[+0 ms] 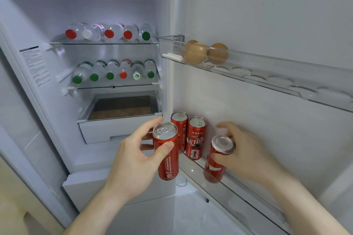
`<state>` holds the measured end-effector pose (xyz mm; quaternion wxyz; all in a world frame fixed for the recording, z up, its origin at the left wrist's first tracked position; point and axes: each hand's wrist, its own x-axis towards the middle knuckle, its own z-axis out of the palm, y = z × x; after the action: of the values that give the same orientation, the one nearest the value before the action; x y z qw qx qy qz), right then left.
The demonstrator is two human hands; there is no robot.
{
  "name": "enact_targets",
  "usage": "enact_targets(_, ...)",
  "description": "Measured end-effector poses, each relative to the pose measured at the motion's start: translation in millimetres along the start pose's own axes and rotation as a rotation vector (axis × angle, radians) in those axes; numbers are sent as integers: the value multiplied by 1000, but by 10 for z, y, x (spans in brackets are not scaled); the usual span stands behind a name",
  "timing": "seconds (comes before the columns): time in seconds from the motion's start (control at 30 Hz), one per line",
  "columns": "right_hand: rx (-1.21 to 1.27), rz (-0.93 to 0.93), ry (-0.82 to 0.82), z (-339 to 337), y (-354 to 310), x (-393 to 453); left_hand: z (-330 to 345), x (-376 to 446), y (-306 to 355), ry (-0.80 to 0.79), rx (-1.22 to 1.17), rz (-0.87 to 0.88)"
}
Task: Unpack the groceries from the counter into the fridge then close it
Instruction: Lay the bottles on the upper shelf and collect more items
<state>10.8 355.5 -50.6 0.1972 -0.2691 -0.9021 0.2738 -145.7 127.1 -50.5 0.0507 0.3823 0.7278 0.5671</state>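
Observation:
The fridge stands open, its door swung out to the right. My left hand grips a red soda can upright, just outside the front rim of the lower door shelf. My right hand holds a second red can tilted inside that shelf, fingers wrapped around its upper part. Two more red cans stand upright at the shelf's hinge end, between my hands.
An upper door shelf holds three brown eggs at its left end. Inside, two glass shelves carry several water bottles lying on their sides. Below them sits a white drawer.

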Motion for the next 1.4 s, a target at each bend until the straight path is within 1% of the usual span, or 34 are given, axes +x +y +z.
enact_targets(0.07, -206, -8, -118, -107, -83, 34, -8, -17, 7, 2, 1, 8)
enact_targets(0.23, -520, 16, -379, -137, -308, 155, -18, -72, 23, 5, -1, 4)
enact_targets(0.33, -605, 16, -431, -117, -397, 222, -33, -96, 24, 13, 4, 8)
enact_targets(0.4, -573, 20, -403, -155, -379, 160, -51, -109, 21, 21, 17, 6)
enact_targets(0.47, -441, 58, -302, -206, -323, -18, -74, -121, 16, 38, 41, 10)
enact_targets(0.6, 6, 178, 74, -219, -202, -461, -99, -126, -31, 65, 33, 9)
enact_targets(0.7, 264, 185, 285, -178, -103, -631, -96, -112, -51, 70, 14, 0)
enact_targets(0.73, 372, 191, 329, -169, -71, -640, -90, -103, -51, 67, 6, 0)
enact_targets(0.8, 632, 209, 359, -160, -22, -616, -75, -88, -44, 57, -6, -1)
enact_targets(0.83, 803, 215, 353, -150, -5, -602, -67, -80, -39, 53, -11, -2)
enact_targets(0.87, 996, 252, 320, -133, 15, -586, -56, -75, -33, 49, -13, -5)
enact_targets(0.93, 1349, 366, 196, -107, 19, -554, -32, -73, -15, 45, -16, -7)
enact_targets(1.0, 1569, 421, 89, -112, -4, -533, -13, -81, 5, 47, -22, -4)
enact_targets(1.03, 1612, 419, 44, -119, -1, -530, -8, -87, 17, 47, -24, -5)
enact_targets(1.1, 1595, 368, -87, -140, -4, -527, -3, -98, 36, 43, -25, -7)
enact_targets(1.13, 1539, 329, -158, -145, -2, -524, -5, -103, 44, 42, -24, -7)
enact_targets(1.17, 1449, 291, -210, -142, -4, -511, -10, -108, 50, 43, -23, -8)
enact_targets(1.2, 1325, 260, -225, -131, -4, -481, -15, -114, 58, 45, -22, -7)
enact_targets(1.23, 1168, 239, -193, -114, -8, -437, -20, -118, 66, 49, -22, -7)
enact_targets(1.3, 848, 202, -75, -71, -43, -312, -27, -126, 85, 53, -23, -7)
enact_targets(1.33, 737, 185, -36, -45, -37, -247, -29, -132, 95, 54, -24, -7)
enact_targets(1.4, 617, 158, -9, 28, 31, -121, -35, -141, 118, 55, -26, -4)
